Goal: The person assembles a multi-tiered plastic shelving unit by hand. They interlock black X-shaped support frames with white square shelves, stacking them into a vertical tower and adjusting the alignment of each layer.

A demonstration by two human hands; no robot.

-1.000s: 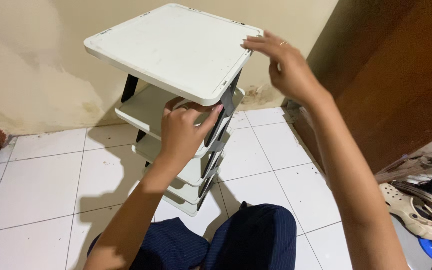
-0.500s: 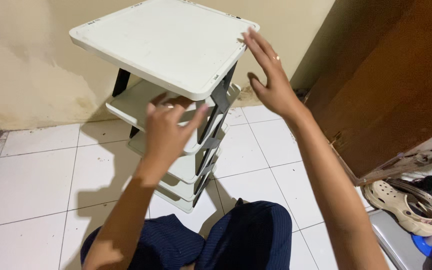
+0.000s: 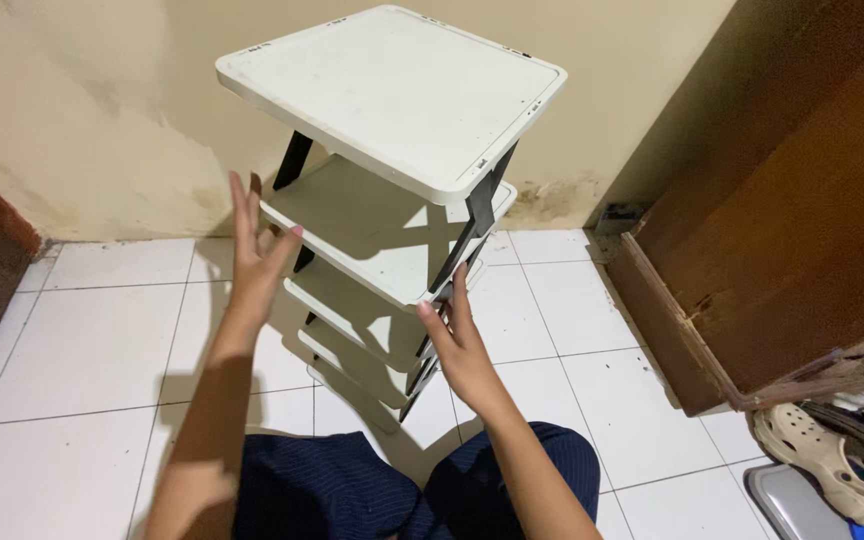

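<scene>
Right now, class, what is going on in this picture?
A seated person faces a white tiered plastic rack standing on the white tiled floor by a beige wall. The left hand is open beside the second shelf's left edge. The right hand touches a dark support post at the rack's front right. A wooden door stands to the right.

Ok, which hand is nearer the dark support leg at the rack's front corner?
Right. The right hand has its fingertips at the dark support leg, under the second shelf; the left hand is open beside the rack's far side.
</scene>
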